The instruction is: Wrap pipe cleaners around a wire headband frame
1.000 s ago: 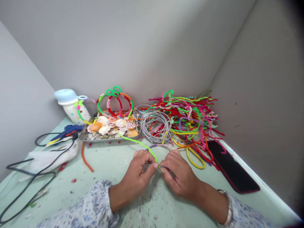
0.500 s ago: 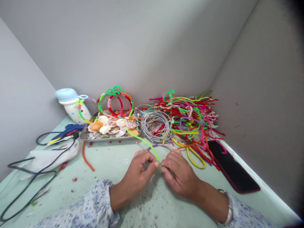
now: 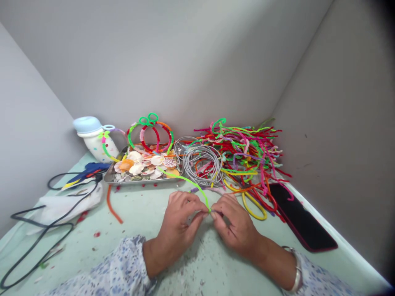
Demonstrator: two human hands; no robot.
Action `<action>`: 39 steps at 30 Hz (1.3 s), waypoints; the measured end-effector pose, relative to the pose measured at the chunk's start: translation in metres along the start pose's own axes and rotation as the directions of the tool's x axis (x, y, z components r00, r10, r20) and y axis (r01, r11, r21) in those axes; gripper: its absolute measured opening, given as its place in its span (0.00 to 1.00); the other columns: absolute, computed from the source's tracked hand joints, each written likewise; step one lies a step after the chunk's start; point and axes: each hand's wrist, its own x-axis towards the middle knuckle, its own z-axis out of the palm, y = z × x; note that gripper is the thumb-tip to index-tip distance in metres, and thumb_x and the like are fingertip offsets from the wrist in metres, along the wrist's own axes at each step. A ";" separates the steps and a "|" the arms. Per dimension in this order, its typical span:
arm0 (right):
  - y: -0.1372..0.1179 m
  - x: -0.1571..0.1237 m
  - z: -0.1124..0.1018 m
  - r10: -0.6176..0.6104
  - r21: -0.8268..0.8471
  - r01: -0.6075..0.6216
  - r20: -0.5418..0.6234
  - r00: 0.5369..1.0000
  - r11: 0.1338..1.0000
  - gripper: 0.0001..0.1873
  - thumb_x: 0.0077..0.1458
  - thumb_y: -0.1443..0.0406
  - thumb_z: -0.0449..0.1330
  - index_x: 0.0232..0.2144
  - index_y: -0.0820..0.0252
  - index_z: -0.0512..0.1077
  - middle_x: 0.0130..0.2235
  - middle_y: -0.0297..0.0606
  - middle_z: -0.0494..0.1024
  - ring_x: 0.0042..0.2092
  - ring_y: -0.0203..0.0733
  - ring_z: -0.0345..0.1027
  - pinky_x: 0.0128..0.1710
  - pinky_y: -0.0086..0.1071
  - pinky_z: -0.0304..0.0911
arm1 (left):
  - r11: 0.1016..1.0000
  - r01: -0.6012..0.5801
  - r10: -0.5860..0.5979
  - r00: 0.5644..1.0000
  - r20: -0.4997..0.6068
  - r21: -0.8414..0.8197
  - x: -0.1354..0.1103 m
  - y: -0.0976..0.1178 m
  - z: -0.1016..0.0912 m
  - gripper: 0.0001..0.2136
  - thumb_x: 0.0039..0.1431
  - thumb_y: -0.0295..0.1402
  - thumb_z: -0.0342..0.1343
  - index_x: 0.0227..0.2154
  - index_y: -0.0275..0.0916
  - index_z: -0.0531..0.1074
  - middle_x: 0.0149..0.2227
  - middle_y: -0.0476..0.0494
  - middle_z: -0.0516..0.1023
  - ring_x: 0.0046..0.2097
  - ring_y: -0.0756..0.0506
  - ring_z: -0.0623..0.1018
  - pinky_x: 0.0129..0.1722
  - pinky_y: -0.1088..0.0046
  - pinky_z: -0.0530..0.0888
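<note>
My left hand point(image 3: 177, 224) and my right hand point(image 3: 236, 224) meet fingertip to fingertip above the pale green table point(image 3: 129, 246). Both pinch the near end of a lime green pipe cleaner point(image 3: 188, 183), which runs up and left toward the tray. My right fingers also seem to hold a thin grey piece, too small to name. Just behind my hands lie a bundle of grey wire headbands point(image 3: 202, 162) and a big heap of coloured pipe cleaners point(image 3: 247, 152).
A metal tray of seashells point(image 3: 143, 164) holds wrapped headbands point(image 3: 151, 131) at the back. A white jug point(image 3: 94, 137), a blue glue gun point(image 3: 89, 169) with black cord point(image 3: 40, 230) and a white cloth point(image 3: 61, 203) lie left. A dark phone point(image 3: 300, 220) lies right. An orange pipe cleaner point(image 3: 112, 203) lies loose.
My hands have shifted slightly away from me, still pinched together. The free end of the green pipe cleaner has swung a little, now lying over the tray's front edge.
</note>
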 end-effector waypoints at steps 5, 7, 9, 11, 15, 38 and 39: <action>0.000 0.001 0.001 -0.002 -0.001 0.002 -0.010 1.000 1.000 0.06 0.59 0.71 0.51 0.33 0.58 0.67 0.28 0.36 0.68 0.32 0.42 0.61 0.36 0.38 0.58 | 0.999 -0.030 0.031 0.999 -0.024 0.029 0.001 -0.002 0.000 0.06 0.60 0.25 0.57 0.35 0.44 0.74 0.34 0.46 0.77 0.40 0.44 0.73 0.44 0.63 0.64; 0.000 0.001 0.001 -0.001 0.005 0.001 -0.009 1.000 1.000 0.06 0.59 0.71 0.52 0.33 0.58 0.66 0.28 0.36 0.68 0.32 0.42 0.61 0.36 0.38 0.58 | 0.998 -0.044 0.046 0.998 -0.043 0.038 0.002 -0.002 0.000 0.06 0.59 0.25 0.58 0.35 0.44 0.75 0.33 0.47 0.77 0.39 0.44 0.74 0.43 0.63 0.64; 0.000 0.001 0.001 0.002 0.013 -0.001 -0.005 1.000 1.000 0.05 0.59 0.71 0.52 0.33 0.58 0.66 0.28 0.36 0.68 0.33 0.42 0.61 0.36 0.39 0.58 | 0.997 -0.055 0.058 0.997 -0.060 0.046 0.002 -0.002 -0.001 0.06 0.59 0.26 0.59 0.35 0.44 0.76 0.33 0.47 0.77 0.38 0.45 0.74 0.42 0.63 0.64; 0.000 0.000 0.001 0.004 0.018 -0.004 -0.005 1.000 1.000 0.05 0.59 0.71 0.52 0.33 0.58 0.66 0.28 0.36 0.68 0.33 0.42 0.61 0.37 0.39 0.58 | 0.997 -0.062 0.066 0.995 -0.069 0.053 0.002 -0.002 -0.001 0.06 0.58 0.26 0.60 0.36 0.44 0.76 0.33 0.48 0.78 0.37 0.45 0.74 0.42 0.63 0.65; -0.001 0.000 0.000 0.007 0.014 -0.007 -0.007 1.000 1.000 0.05 0.59 0.71 0.51 0.33 0.58 0.66 0.28 0.35 0.68 0.33 0.42 0.61 0.36 0.39 0.58 | 0.995 -0.073 0.078 0.994 -0.072 0.070 0.003 -0.002 -0.001 0.05 0.59 0.28 0.60 0.36 0.45 0.77 0.32 0.48 0.78 0.37 0.45 0.75 0.42 0.63 0.65; 0.000 0.001 0.000 -0.059 -0.023 0.059 -0.018 0.998 0.998 0.05 0.58 0.73 0.52 0.34 0.60 0.66 0.29 0.36 0.67 0.33 0.42 0.60 0.36 0.38 0.57 | 0.997 -0.051 0.052 0.999 -0.005 0.052 0.003 -0.005 0.001 0.04 0.60 0.27 0.59 0.36 0.42 0.75 0.34 0.48 0.77 0.39 0.45 0.74 0.44 0.63 0.63; 0.000 0.001 0.000 -0.065 -0.031 0.064 -0.018 0.998 0.997 0.05 0.58 0.73 0.52 0.34 0.60 0.66 0.29 0.36 0.67 0.33 0.42 0.60 0.36 0.38 0.57 | 0.998 -0.041 0.041 0.999 0.007 0.057 0.003 -0.004 0.001 0.04 0.60 0.27 0.58 0.36 0.42 0.75 0.34 0.48 0.77 0.39 0.45 0.74 0.44 0.63 0.63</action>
